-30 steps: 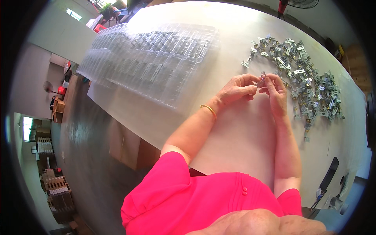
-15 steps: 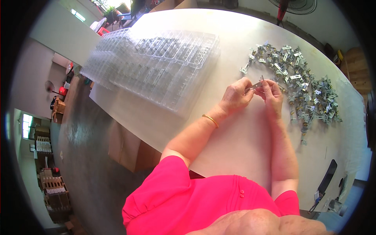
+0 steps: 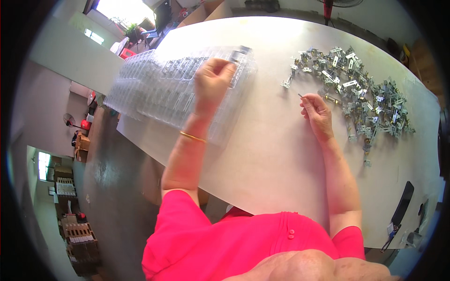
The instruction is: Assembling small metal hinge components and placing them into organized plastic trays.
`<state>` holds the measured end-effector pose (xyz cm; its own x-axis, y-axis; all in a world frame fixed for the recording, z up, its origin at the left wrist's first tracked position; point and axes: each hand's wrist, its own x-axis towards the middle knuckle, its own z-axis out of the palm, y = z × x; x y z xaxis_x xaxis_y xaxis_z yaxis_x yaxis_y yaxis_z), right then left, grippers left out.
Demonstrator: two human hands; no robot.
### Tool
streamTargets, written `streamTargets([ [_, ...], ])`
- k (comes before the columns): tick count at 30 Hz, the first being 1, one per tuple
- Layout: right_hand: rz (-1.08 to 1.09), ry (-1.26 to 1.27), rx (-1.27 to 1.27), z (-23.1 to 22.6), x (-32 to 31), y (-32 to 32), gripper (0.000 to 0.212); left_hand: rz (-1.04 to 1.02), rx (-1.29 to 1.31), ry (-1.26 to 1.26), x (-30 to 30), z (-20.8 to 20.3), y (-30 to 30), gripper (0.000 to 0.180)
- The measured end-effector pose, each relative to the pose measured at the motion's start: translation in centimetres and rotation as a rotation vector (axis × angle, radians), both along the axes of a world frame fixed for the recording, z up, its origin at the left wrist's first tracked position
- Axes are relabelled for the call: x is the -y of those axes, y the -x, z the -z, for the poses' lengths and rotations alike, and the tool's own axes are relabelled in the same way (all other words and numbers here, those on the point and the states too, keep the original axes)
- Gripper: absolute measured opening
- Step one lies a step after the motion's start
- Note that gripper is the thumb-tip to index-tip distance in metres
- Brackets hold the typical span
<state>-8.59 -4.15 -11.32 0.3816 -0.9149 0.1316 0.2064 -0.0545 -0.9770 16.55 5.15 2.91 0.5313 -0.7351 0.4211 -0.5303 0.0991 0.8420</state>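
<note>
My left hand (image 3: 212, 86), a gold bangle on its wrist, is raised over the far right part of the clear plastic trays (image 3: 168, 110). Its fingers are pinched, and a blurred small metal part (image 3: 241, 52) shows at their tips. Over the table, left of the metal pile, my right hand (image 3: 318, 112) pinches a thin metal piece (image 3: 301, 95); only its tip sticks out between thumb and fingers. A heap of silvery metal brackets (image 3: 349, 84), some with brass-coloured bits, spreads on the right side. Many tray compartments hold metal parts.
The pale table (image 3: 267, 173) carries everything. Toward its right edge lie a long black object (image 3: 403, 201) and a clear plastic item (image 3: 414, 239). A fan (image 3: 328, 9) stands beyond the far edge. Cardboard boxes (image 3: 79, 236) are stacked on the floor at left.
My hands were together at a metal piece beside the pile. The left has moved away, up and left over the trays; the right stays near the pile. The whole view has shifted slightly.
</note>
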Motion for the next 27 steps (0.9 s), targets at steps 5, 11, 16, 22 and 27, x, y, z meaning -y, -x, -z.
streamTargets([
  [5,-0.04,0.045,-0.04,-0.4,-0.2,-0.3,0.009,-0.124,0.186,-0.201,1.3,-0.9,-11.0,0.016],
  [11,-0.054,0.064,-0.118,-0.4,-0.3,-0.3,0.008,-0.259,0.3,-0.447,3.8,1.0,-16.0,0.021],
  [16,-0.067,0.062,-0.105,-0.3,-0.3,-0.3,0.007,-0.264,0.381,-0.557,5.1,1.9,-16.6,0.025],
  [22,-0.059,0.087,-0.122,-0.2,-0.6,-0.1,0.007,-0.297,0.508,-0.637,5.8,2.4,-15.9,0.029],
  [27,-0.047,0.099,-0.118,0.5,-0.3,-0.3,0.006,-0.255,0.566,-0.777,6.5,2.2,-16.4,0.033],
])
